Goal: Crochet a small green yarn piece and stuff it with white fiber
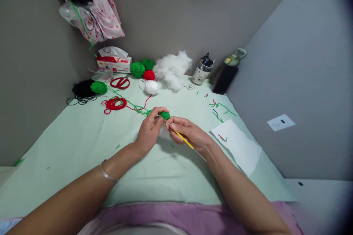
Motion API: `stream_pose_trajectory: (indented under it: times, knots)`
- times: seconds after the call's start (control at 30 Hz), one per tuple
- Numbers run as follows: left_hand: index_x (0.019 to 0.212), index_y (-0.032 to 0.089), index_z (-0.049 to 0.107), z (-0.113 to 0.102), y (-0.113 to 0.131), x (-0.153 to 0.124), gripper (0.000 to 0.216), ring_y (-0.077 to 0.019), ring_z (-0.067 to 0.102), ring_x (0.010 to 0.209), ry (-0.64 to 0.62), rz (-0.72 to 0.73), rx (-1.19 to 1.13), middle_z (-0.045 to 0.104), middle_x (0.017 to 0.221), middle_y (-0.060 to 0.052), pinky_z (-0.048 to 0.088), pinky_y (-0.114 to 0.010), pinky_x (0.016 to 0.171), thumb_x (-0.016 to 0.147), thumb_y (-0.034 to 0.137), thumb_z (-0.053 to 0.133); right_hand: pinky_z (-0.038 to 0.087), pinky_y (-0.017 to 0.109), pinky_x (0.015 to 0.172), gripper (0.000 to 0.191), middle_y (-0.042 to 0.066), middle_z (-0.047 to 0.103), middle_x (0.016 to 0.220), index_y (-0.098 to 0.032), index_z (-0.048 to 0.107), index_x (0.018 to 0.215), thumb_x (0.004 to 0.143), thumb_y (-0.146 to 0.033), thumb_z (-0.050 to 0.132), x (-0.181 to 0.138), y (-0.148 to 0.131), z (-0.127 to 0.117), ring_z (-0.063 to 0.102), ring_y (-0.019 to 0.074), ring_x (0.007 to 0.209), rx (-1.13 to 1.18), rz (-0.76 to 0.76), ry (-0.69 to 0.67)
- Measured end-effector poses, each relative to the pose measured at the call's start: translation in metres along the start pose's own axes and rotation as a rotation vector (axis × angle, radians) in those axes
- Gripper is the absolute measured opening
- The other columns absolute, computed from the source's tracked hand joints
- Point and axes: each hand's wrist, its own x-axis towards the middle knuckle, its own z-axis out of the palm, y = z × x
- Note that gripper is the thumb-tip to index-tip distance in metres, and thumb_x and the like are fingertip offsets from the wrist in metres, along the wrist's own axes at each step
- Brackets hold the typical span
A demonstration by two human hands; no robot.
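My left hand (149,132) pinches a small green crocheted piece (165,115) above the middle of the table. A crochet hook (183,138) with a yellow handle is gripped in my right hand (190,132), its metal tip at the green piece. Whether the tip has gone through a stitch is too small to tell. Loose green yarn (141,110) lies just left of my left hand. Beyond it rests a tangle of red yarn (115,105), with one strand leading toward a white yarn ball (151,87).
Along the back stand a tissue box (114,64), green yarn balls (137,69), a red ball (149,75), white stuffing (173,69), a pen holder (202,73) and a dark phone (225,79). Red scissors (120,83) lie at left, torn paper (238,145) at right.
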Motion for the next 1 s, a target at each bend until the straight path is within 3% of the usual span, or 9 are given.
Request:
stream_pose_trajectory:
  times: [0.13, 0.2, 0.3, 0.4, 0.5, 0.57, 0.7, 0.83, 1.0]
  knots:
    - [0.109, 0.022, 0.06, -0.006, -0.005, 0.006, 0.02, -0.015, 0.062, 0.074, 0.034, -0.076, -0.105, 0.062, 0.099, -0.001, 0.051, -0.028, 0.074, 0.093, 0.034, 0.061, 0.025, 0.021, 0.046, 0.029, -0.009, 0.048, 0.049, -0.014, 0.066, 0.094, 0.091, -0.043, 0.069, -0.002, 0.004, 0.009, 0.035, 0.0058, 0.043, 0.011, 0.155, -0.221]
    - [0.11, 0.022, 0.059, -0.01, -0.009, 0.011, 0.022, -0.0145, 0.06, 0.072, 0.057, -0.119, -0.149, 0.06, 0.094, 0.0, 0.05, -0.027, 0.069, 0.091, 0.034, 0.062, 0.027, 0.02, 0.046, 0.029, -0.008, 0.052, 0.05, -0.013, 0.067, 0.096, 0.091, -0.042, 0.071, -0.003, 0.005, 0.013, 0.039, 0.0062, 0.043, 0.019, 0.178, -0.268]
    - [0.109, 0.02, 0.062, -0.015, -0.011, 0.015, 0.023, -0.0137, 0.056, 0.069, 0.058, -0.174, -0.197, 0.059, 0.084, 0.001, 0.044, -0.024, 0.062, 0.09, 0.032, 0.064, 0.031, 0.02, 0.045, 0.027, -0.008, 0.054, 0.054, -0.017, 0.064, 0.096, 0.093, -0.044, 0.068, -0.002, 0.002, 0.012, 0.041, 0.0061, 0.042, 0.091, 0.045, -0.114]
    - [0.107, 0.021, 0.064, -0.012, -0.01, 0.014, 0.022, -0.0124, 0.052, 0.066, 0.046, -0.207, -0.226, 0.058, 0.082, 0.002, 0.041, -0.023, 0.059, 0.089, 0.032, 0.065, 0.02, 0.02, 0.042, 0.031, -0.008, 0.051, 0.062, -0.018, 0.062, 0.091, 0.089, -0.048, 0.071, 0.001, -0.002, 0.005, 0.03, 0.0026, 0.042, 0.121, -0.09, 0.17]
    - [0.105, 0.022, 0.067, -0.008, -0.008, 0.011, 0.021, -0.0131, 0.054, 0.071, 0.034, -0.219, -0.229, 0.062, 0.088, 0.001, 0.042, -0.023, 0.064, 0.087, 0.033, 0.068, 0.016, 0.021, 0.043, 0.034, -0.01, 0.043, 0.061, -0.018, 0.061, 0.085, 0.078, -0.043, 0.082, 0.005, -0.001, -0.001, 0.025, 0.0022, 0.045, 0.023, -0.158, 0.453]
    - [0.104, 0.022, 0.069, -0.005, -0.008, 0.009, 0.021, -0.0144, 0.056, 0.078, 0.021, -0.217, -0.22, 0.065, 0.093, 0.0, 0.044, -0.024, 0.069, 0.086, 0.033, 0.069, 0.018, 0.022, 0.043, 0.034, -0.011, 0.04, 0.058, -0.018, 0.062, 0.088, 0.075, -0.04, 0.085, 0.008, 0.002, 0.0, 0.026, 0.0029, 0.045, -0.056, -0.161, 0.551]
    - [0.101, 0.021, 0.07, -0.003, -0.01, 0.007, 0.02, -0.0182, 0.061, 0.09, 0.004, -0.21, -0.193, 0.068, 0.099, -0.002, 0.046, -0.028, 0.08, 0.084, 0.03, 0.071, 0.019, 0.022, 0.042, 0.038, -0.011, 0.043, 0.061, -0.02, 0.063, 0.101, 0.076, -0.042, 0.082, 0.011, 0.008, 0.007, 0.027, 0.0033, 0.044, -0.073, -0.117, 0.461]
    - [0.096, 0.02, 0.071, -0.003, -0.01, 0.008, 0.019, -0.0205, 0.062, 0.091, -0.006, -0.218, -0.177, 0.069, 0.097, -0.003, 0.047, -0.031, 0.082, 0.079, 0.028, 0.074, 0.016, 0.02, 0.041, 0.033, -0.012, 0.037, 0.054, -0.02, 0.063, 0.092, 0.075, -0.04, 0.083, 0.013, 0.012, 0.012, 0.025, 0.0038, 0.044, -0.047, -0.051, 0.419]
    - [0.098, 0.019, 0.072, -0.001, -0.007, 0.007, 0.023, -0.0202, 0.063, 0.09, -0.034, -0.244, -0.211, 0.072, 0.098, -0.004, 0.047, -0.031, 0.082, 0.084, 0.038, 0.073, 0.019, 0.02, 0.039, 0.038, -0.01, 0.042, 0.052, -0.019, 0.059, 0.081, 0.075, -0.048, 0.081, 0.017, 0.015, 0.01, 0.028, 0.0047, 0.042, 0.021, -0.034, 0.435]
